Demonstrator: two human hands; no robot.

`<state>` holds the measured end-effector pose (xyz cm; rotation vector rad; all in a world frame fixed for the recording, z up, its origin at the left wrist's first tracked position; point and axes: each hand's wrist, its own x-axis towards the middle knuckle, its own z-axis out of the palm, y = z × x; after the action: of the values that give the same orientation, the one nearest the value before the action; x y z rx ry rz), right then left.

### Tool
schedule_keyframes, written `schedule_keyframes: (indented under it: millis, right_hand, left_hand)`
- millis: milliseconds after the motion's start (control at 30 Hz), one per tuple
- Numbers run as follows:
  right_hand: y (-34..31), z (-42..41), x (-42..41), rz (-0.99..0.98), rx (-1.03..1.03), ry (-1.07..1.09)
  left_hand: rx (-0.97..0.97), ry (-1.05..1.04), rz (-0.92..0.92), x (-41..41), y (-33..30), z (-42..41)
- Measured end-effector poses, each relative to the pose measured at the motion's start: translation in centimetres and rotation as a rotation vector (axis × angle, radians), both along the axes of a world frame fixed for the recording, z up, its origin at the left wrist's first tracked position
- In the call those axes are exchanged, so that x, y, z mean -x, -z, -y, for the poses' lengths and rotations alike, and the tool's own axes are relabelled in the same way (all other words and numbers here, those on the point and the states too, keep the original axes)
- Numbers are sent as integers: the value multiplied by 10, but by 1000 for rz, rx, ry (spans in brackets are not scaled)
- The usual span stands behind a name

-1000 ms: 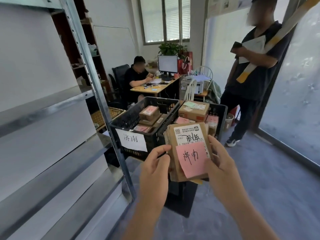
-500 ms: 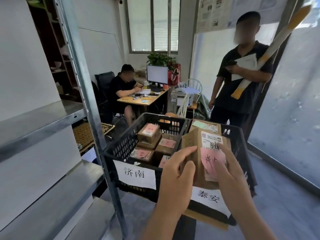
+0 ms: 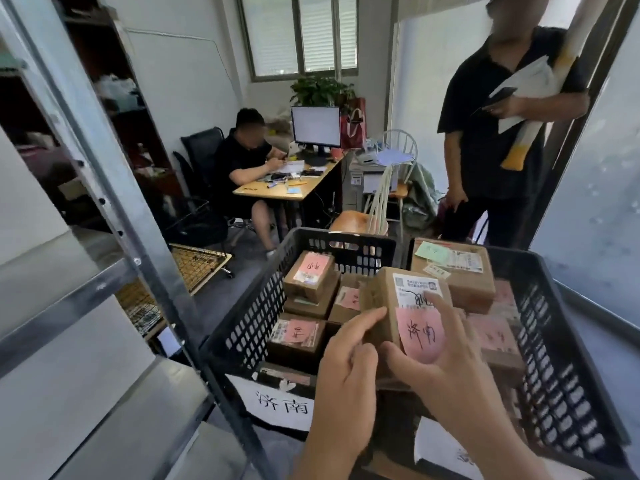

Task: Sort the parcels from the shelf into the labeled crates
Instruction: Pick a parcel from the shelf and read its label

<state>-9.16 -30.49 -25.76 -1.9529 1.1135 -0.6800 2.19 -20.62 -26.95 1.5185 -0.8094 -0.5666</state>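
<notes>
Shelf: one metal shelf [image 3: 104, 209] is standing at the left, its upright post crossing in front of the left crate.
People: two others are showing in the room, one person sitting [image 3: 247, 168] at a wooden surface [image 3: 294, 192] with one monitor [image 3: 316, 127], one person standing [image 3: 491, 140] at the right and holding papers.
Crates: two black perforated crates are sitting side by side; the left crate [image 3: 249, 320] is wearing a white label [image 3: 277, 403] reading 济南, the right crate [image 3: 561, 358] is showing a white label whose writing I cannot read.
Parcels in left crate: at least four brown boxes [image 3: 311, 278] with pink notes are lying stacked inside.
Parcels in right crate: one large box [image 3: 460, 275] with a green note is lying on top at the far end; others beneath are blurred and I cannot count them.
Held parcel: one brown parcel [image 3: 391, 299] with a pink note reading 济南 is being held above the inner edges of the two crates.
Left hand [image 3: 346, 365]: gripping the parcel's left side, index finger stretching along its edge.
Right hand [image 3: 440, 362]: grasping the parcel's front, thumb under the pink note, fingers lying over the label.
</notes>
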Motion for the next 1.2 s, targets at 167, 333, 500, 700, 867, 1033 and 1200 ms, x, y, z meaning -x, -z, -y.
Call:
schedule_keyframes:
  millis: [167, 333, 500, 700, 867, 1033, 1200]
  right_hand:
    - [1, 54, -74, 53, 7, -88]
    - [1, 90, -137, 117, -4, -145]
    - [20, 114, -172, 71, -12, -134]
    - [42, 140, -213, 7, -47, -83]
    - [60, 155, -247, -86, -45, 30]
    - [80, 176, -281, -180, -65, 161]
    - [106, 194, -309, -287, -86, 259]
  left_hand:
    - [-50, -57, 17, -65, -11, 39]
    - [-72, -174, 87, -124, -26, 70]
    - [-233, -273, 262, -168, -17, 82]
    - [-333, -317, 352, -236, 12, 98]
    - [-437, -331, 390, -288, 25, 112]
    - [-542, -298, 364, -327, 40, 129]
    - [-649, -218, 284, -354, 61, 139]
